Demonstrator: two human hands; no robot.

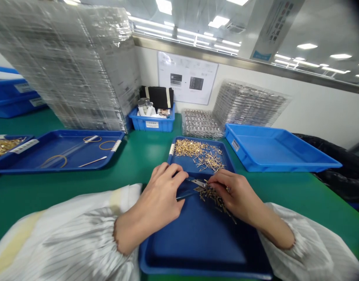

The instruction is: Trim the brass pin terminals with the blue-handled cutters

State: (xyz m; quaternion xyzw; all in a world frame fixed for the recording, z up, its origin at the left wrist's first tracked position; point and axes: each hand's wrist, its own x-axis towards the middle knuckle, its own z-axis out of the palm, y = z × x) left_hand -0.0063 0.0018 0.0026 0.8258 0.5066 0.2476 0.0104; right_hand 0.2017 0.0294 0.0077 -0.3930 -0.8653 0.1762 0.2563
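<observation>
My left hand is wrapped round the blue handles of a small pair of pliers, whose metal jaws point right. My right hand has its fingertips pinched together at the jaw tips, over a pile of thin metal pins; what lies between the fingertips is too small to make out. The pile rests in the upper part of a dark blue tray. Just beyond, a smaller blue tray holds many gold-coloured pins.
To the left, a blue tray bears rubber bands and a cotton swab. At the back stand a blue bin, tall wrapped stacks and clear plastic trays. A light blue tray sits back right.
</observation>
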